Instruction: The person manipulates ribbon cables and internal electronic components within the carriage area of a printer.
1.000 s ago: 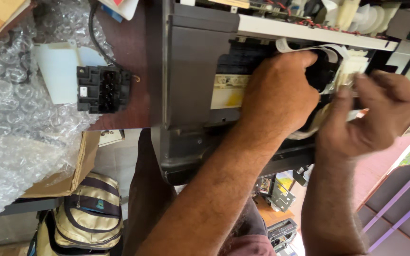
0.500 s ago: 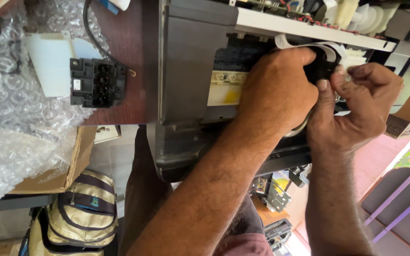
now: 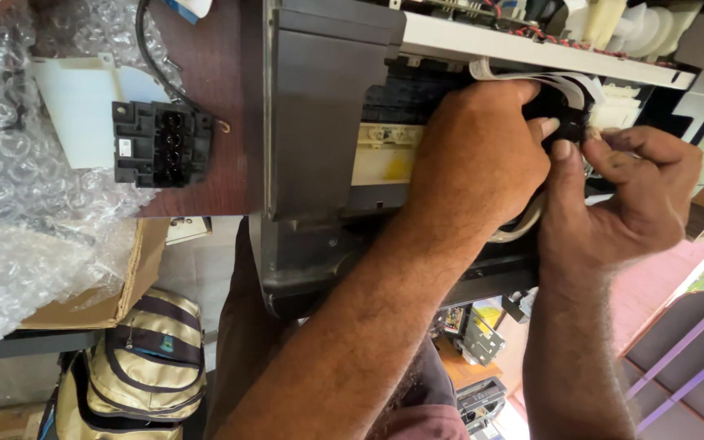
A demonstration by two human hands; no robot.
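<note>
Both our hands work inside the opened grey plastic printer (image 3: 327, 122) lying on the dark wooden table (image 3: 213, 98). Our left hand (image 3: 478, 155) curls over the black carriage block (image 3: 564, 110), fingertips pressing it. Our right hand (image 3: 621, 195) pinches at that same block beside the white flat ribbon cable (image 3: 547, 79). Well apart sits a black square print-head part (image 3: 160, 144) near bubble wrap (image 3: 10, 195).

You get bright, even daylight, strongest at the lower right, where the background washes out pale. Glare sparkles on the bubble wrap (image 3: 10, 244) at left. The printer (image 3: 327, 122) interior sits in deep shadow beneath your hands. Focus is sharp mid-frame; the lower corners go soft, and straight edges bow slightly outward.
</note>
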